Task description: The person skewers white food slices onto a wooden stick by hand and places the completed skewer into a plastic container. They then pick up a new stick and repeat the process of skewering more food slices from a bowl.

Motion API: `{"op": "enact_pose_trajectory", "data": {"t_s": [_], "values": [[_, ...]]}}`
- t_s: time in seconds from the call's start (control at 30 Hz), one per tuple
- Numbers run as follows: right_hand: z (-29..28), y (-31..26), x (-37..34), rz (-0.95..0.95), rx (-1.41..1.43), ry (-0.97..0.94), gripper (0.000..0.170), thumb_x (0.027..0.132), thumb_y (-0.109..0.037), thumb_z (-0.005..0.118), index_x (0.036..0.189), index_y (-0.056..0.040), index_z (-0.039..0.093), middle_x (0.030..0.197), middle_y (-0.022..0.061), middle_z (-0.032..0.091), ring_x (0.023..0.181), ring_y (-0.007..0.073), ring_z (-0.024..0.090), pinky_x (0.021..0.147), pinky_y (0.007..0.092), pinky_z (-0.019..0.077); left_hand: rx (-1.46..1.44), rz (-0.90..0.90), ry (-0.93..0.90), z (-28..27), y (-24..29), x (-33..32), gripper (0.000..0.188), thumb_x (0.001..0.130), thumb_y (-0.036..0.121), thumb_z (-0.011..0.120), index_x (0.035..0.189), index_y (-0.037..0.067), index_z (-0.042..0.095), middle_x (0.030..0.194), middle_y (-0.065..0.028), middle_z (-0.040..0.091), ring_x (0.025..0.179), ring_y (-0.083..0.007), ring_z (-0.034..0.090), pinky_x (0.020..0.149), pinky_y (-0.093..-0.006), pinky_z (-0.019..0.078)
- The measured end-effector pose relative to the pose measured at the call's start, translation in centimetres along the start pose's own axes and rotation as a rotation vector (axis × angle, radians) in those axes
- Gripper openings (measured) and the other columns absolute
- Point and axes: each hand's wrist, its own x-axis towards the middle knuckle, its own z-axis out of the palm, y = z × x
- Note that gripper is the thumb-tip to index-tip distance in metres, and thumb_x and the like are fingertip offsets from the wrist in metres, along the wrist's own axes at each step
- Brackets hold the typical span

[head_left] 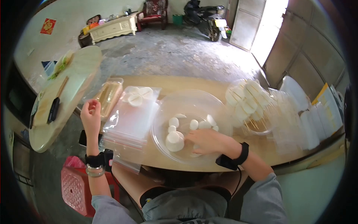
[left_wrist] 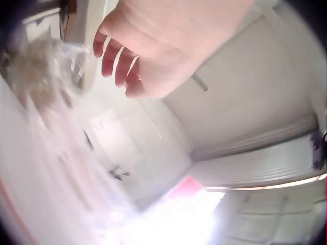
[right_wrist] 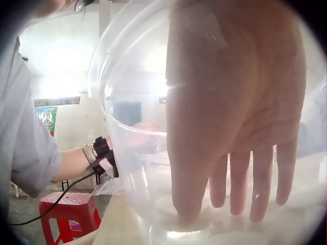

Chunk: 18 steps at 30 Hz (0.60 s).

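My right hand (head_left: 209, 141) reaches down into a large clear plastic basin (head_left: 158, 128). Its fingers (right_wrist: 237, 184) point straight down among white round slices (head_left: 174, 141) on the basin's bottom, as the right wrist view shows. My left hand (head_left: 91, 114) is raised by a clear tray of thin wooden sticks (head_left: 110, 95), fingers loosely bent with nothing between them. Beside it lies a stack of clear zip bags (head_left: 128, 121), with several white slices (head_left: 137, 98) on top. To the basin's right, skewered white slices (head_left: 248, 99) are piled over a clear container.
More clear bags (head_left: 287, 119) and white packaging (head_left: 315, 125) cover the table's right end. On the left, a pale oval table (head_left: 84, 65) carries a black-handled knife (head_left: 55, 108). A red plastic stool (head_left: 74, 190) stands at lower left, and a motorbike (head_left: 207, 20) at the back.
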Motion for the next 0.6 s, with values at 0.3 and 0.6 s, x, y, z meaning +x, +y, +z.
{"op": "enact_pose_trajectory", "data": {"t_s": [0.3, 0.6], "values": [[-0.7, -1.7, -0.3, -0.015, 0.078, 0.089, 0.068, 0.072, -0.018, 0.066, 0.131, -0.0092, 0.035, 0.118, 0.0159, 0.049, 0.097, 0.0337, 0.055, 0.076, 0.0414, 0.0487, -0.819, -0.144, -0.63, 8.1, 13.4, -6.7, 0.01, 0.092, 0.01, 0.044, 0.09, 0.003, 0.051, 0.067, -0.001, 0.051, 0.062, -0.0071, 0.049, 0.059, -0.0211, 0.0406], [1.7, -0.3, 0.9, -0.359, -0.092, 0.123, 0.059, 0.072, -0.014, 0.066, 0.126, -0.0148, 0.043, 0.134, 0.0136, 0.036, 0.111, 0.03, 0.048, 0.092, 0.04, 0.0418, -0.674, -0.21, -0.68, 9.6, 13.6, -8.3, 0.022, 0.092, 0.015, 0.042, 0.075, 0.002, 0.048, 0.057, 0.0023, 0.043, 0.05, -0.0055, 0.037, 0.046, -0.0224, 0.0307]]}}
